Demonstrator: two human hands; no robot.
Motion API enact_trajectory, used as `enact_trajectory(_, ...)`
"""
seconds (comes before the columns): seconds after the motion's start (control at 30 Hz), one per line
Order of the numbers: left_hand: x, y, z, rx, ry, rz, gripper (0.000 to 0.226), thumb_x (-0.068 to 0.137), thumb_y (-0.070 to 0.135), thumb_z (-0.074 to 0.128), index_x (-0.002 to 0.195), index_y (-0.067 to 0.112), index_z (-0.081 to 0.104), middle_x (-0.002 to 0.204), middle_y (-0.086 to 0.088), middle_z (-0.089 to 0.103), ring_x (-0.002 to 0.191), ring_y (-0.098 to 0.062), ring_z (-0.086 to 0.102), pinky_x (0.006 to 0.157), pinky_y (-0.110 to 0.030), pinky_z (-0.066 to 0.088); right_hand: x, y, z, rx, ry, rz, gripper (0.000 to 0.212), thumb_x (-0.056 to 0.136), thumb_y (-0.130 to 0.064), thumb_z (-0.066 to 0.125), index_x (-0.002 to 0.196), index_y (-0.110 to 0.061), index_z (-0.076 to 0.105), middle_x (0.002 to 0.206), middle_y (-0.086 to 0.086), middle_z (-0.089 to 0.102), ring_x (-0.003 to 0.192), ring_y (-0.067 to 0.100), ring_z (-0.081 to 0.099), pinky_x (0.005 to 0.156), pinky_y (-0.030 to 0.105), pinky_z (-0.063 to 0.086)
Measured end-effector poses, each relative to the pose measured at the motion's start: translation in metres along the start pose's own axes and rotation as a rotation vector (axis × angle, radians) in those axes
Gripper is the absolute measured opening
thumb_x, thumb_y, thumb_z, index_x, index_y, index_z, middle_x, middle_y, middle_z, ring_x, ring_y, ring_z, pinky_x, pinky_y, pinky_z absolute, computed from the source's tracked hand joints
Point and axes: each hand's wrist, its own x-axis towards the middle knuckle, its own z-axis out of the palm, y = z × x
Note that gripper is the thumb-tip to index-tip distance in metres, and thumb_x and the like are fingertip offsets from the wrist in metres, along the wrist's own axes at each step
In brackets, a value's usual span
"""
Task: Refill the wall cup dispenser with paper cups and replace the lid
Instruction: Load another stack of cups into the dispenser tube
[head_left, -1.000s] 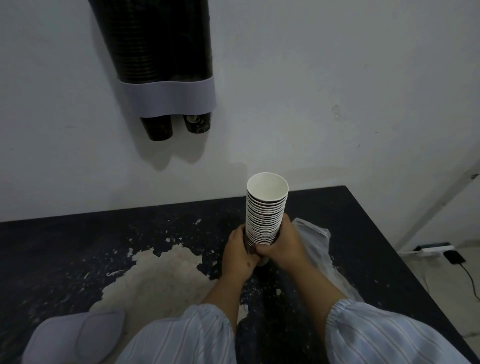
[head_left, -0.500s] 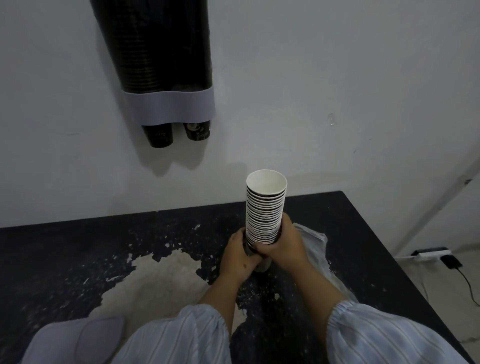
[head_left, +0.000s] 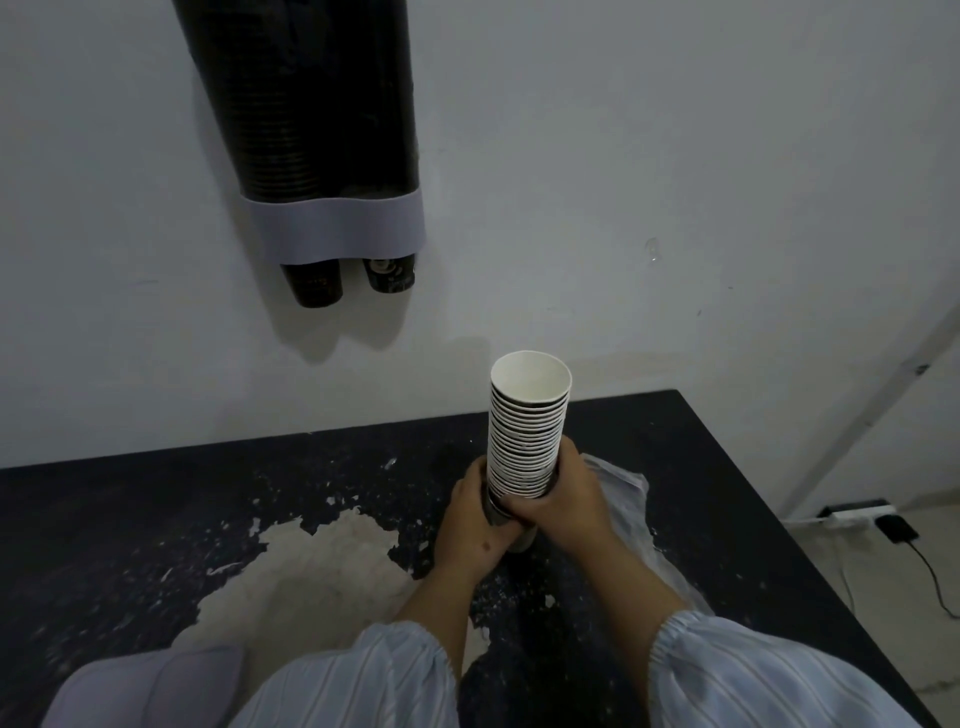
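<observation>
A tall stack of nested paper cups (head_left: 527, 431) stands upright above the dark table (head_left: 156, 519), its white mouth facing up. My left hand (head_left: 475, 512) grips the stack's lower left side. My right hand (head_left: 563, 493) wraps its lower right side. The wall cup dispenser (head_left: 311, 130), a dark double tube with a pale band at the bottom, hangs on the wall up and to the left; two dark cups poke out beneath it. Its top is out of frame. The pale grey lid (head_left: 145, 686) lies on the table at the bottom left.
A crumpled clear plastic bag (head_left: 628, 499) lies on the table just right of my hands. The tabletop has a large worn pale patch (head_left: 311, 566). A power strip and charger (head_left: 872, 519) sit on the floor at the right.
The view has tilted slightly, so the dispenser and the table edge sit lower in frame. Both hands keep the same grip on the stack.
</observation>
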Motion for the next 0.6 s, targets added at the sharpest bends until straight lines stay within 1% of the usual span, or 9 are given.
enact_trajectory(0.1, 0.0, 0.004, 0.0, -0.003, 0.021, 0.011, 0.081, 0.06, 0.04, 0.073, 0.133, 0.035, 0.039, 0.132, 0.004, 0.051, 0.118, -0.013, 0.053, 0.102, -0.043, 0.047, 0.0, 0.002, 0.001, 0.003, -0.005, 0.001, 0.077, 0.059, -0.025, 0.086, 0.125, -0.015, 0.047, 0.118, 0.003, 0.062, 0.105, 0.018, 0.06, 0.083, 0.032, 0.051)
enact_trajectory(0.23, -0.001, 0.003, 0.0, 0.007, 0.009, 0.008, 0.074, 0.065, 0.034, 0.072, 0.132, 0.037, 0.04, 0.13, 0.004, 0.052, 0.115, -0.013, 0.054, 0.101, -0.043, 0.047, 0.001, 0.004, 0.003, -0.001, -0.021, 0.013, 0.08, 0.058, -0.023, 0.086, 0.127, -0.015, 0.047, 0.118, 0.003, 0.062, 0.106, 0.019, 0.06, 0.087, 0.037, 0.052)
enact_trajectory(0.33, -0.003, -0.001, 0.002, 0.002, -0.002, 0.0, 0.071, 0.067, 0.031, 0.072, 0.13, 0.037, 0.04, 0.129, 0.004, 0.052, 0.114, -0.012, 0.054, 0.1, -0.042, 0.048, -0.001, 0.007, 0.004, 0.02, -0.034, 0.015, 0.078, 0.058, -0.02, 0.086, 0.126, -0.013, 0.048, 0.116, 0.002, 0.062, 0.103, 0.017, 0.059, 0.082, 0.03, 0.05)
enact_trajectory(0.43, -0.004, -0.003, 0.005, -0.003, -0.007, -0.007, 0.074, 0.066, 0.031, 0.074, 0.131, 0.036, 0.039, 0.131, 0.004, 0.051, 0.115, -0.012, 0.053, 0.101, -0.041, 0.047, -0.005, 0.011, 0.004, 0.04, -0.034, 0.024, 0.076, 0.059, -0.02, 0.086, 0.124, -0.013, 0.048, 0.112, -0.001, 0.061, 0.099, 0.013, 0.058, 0.08, 0.027, 0.048)
enact_trajectory(0.53, -0.006, -0.003, 0.006, -0.027, 0.012, -0.008, 0.084, 0.055, 0.033, 0.072, 0.132, 0.035, 0.039, 0.13, 0.003, 0.05, 0.116, -0.015, 0.053, 0.098, -0.041, 0.049, -0.003, 0.015, 0.004, 0.044, -0.028, 0.026, 0.078, 0.055, -0.017, 0.087, 0.123, -0.014, 0.049, 0.109, -0.002, 0.061, 0.1, 0.015, 0.06, 0.081, 0.029, 0.05)
enact_trajectory(0.6, -0.006, -0.001, 0.008, -0.022, 0.033, 0.007, 0.083, 0.059, 0.024, 0.07, 0.135, 0.031, 0.037, 0.131, 0.002, 0.047, 0.117, -0.017, 0.05, 0.095, -0.033, 0.046, -0.001, 0.016, 0.004, 0.035, -0.036, 0.031, 0.083, 0.052, -0.018, 0.088, 0.124, -0.015, 0.048, 0.113, -0.001, 0.061, 0.102, 0.015, 0.06, 0.083, 0.031, 0.051)
